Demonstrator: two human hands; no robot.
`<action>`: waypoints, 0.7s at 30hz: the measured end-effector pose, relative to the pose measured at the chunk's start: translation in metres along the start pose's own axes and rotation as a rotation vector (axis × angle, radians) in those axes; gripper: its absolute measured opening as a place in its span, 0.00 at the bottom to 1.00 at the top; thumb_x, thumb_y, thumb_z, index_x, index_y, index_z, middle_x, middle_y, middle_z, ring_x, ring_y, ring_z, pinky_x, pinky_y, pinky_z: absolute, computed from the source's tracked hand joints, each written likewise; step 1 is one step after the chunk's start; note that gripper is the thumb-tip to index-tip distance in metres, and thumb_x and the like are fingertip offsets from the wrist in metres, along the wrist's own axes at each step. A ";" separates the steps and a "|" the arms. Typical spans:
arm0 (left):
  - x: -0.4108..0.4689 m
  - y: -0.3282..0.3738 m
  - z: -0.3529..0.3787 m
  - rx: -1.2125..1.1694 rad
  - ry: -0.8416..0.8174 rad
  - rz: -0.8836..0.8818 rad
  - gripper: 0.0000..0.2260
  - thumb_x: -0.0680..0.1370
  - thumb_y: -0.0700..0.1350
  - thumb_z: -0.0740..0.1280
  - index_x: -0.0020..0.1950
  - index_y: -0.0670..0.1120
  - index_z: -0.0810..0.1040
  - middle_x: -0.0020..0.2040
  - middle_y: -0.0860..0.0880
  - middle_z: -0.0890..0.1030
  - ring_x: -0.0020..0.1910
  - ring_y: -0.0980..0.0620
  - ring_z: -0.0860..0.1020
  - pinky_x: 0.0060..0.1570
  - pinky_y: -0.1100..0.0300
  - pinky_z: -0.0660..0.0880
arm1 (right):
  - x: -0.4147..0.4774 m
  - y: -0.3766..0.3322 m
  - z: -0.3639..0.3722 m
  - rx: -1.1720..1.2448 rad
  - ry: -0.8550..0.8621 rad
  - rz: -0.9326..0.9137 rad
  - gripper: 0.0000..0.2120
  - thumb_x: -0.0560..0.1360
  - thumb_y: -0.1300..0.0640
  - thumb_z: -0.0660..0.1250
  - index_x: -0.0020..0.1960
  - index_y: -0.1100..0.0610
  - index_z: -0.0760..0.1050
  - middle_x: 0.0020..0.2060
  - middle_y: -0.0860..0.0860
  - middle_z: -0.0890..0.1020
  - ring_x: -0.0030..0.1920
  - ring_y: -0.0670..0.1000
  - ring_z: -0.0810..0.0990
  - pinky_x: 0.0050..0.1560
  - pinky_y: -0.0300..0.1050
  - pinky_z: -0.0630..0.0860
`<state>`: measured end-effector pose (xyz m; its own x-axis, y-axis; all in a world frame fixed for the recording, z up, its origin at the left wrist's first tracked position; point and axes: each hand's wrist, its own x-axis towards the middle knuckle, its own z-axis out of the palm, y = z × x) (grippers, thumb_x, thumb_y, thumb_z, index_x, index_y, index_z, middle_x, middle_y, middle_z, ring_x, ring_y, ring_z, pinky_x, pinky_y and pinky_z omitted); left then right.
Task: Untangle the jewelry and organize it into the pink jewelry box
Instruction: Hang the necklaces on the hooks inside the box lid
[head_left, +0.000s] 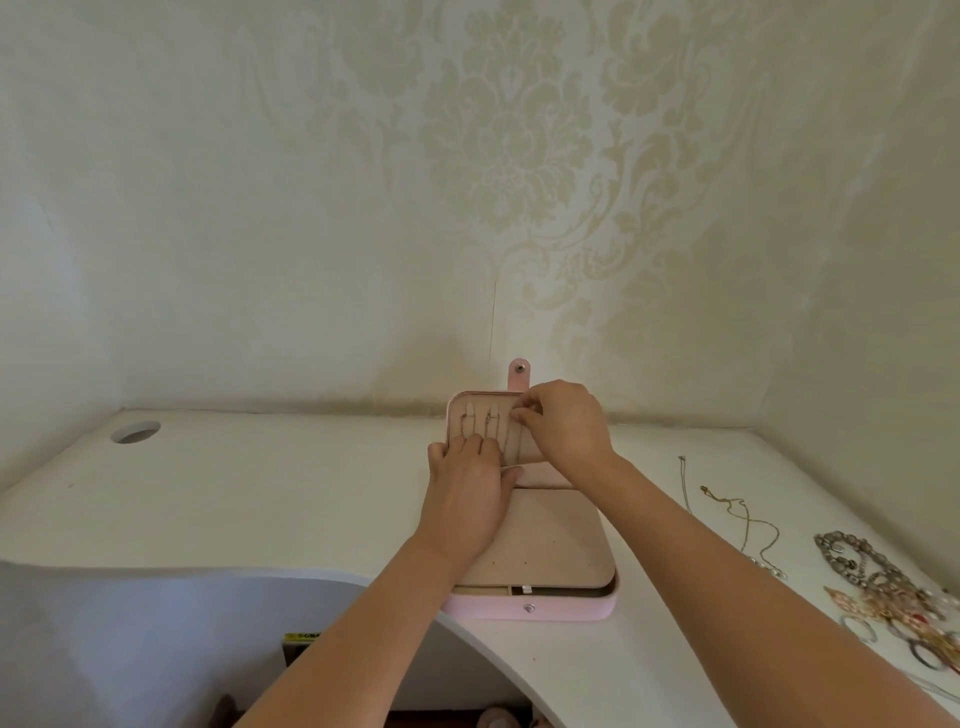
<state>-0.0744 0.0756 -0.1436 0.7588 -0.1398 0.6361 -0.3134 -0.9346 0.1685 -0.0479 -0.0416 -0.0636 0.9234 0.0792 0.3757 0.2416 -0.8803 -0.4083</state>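
Note:
The pink jewelry box (535, 608) lies open on the white table, its lid (457, 410) upright against the wall with a snap tab (518, 373) on top. Thin chains (488, 423) hang from hooks inside the lid. My left hand (467, 499) rests on the lid's lower pocket, fingers straight against it. My right hand (563, 423) pinches something small at the lid's upper right; what it pinches is hidden by the fingers. A beige padded flap (550, 540) covers the box's lower tray.
On the table to the right lie two loose thin necklaces (743, 519), a grey beaded strand (852, 561) and a tangled heap of rings and bracelets (904, 618). A round cable hole (136, 431) sits at the far left. The table's front edge curves inward below the box.

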 end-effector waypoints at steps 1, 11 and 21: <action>0.000 0.000 -0.001 -0.006 -0.002 -0.001 0.09 0.75 0.49 0.67 0.41 0.44 0.76 0.39 0.46 0.78 0.39 0.46 0.75 0.43 0.54 0.62 | 0.000 0.000 -0.002 0.051 0.033 -0.010 0.07 0.75 0.56 0.66 0.48 0.56 0.83 0.42 0.51 0.84 0.42 0.50 0.78 0.42 0.42 0.72; 0.000 0.000 0.000 -0.010 0.047 0.001 0.09 0.73 0.49 0.70 0.38 0.45 0.76 0.36 0.48 0.77 0.36 0.48 0.75 0.41 0.56 0.63 | 0.005 0.005 -0.007 -0.076 0.117 -0.263 0.08 0.75 0.56 0.66 0.48 0.55 0.84 0.33 0.47 0.70 0.37 0.49 0.69 0.37 0.42 0.61; 0.000 0.002 -0.002 -0.012 0.044 0.011 0.09 0.72 0.49 0.71 0.38 0.45 0.76 0.35 0.48 0.77 0.36 0.47 0.75 0.40 0.56 0.63 | 0.006 0.021 -0.011 0.131 0.208 -0.341 0.12 0.67 0.56 0.75 0.49 0.56 0.79 0.45 0.46 0.73 0.47 0.46 0.70 0.48 0.35 0.67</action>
<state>-0.0760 0.0747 -0.1420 0.7293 -0.1353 0.6707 -0.3287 -0.9290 0.1699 -0.0409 -0.0649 -0.0609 0.7073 0.2473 0.6623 0.5710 -0.7521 -0.3291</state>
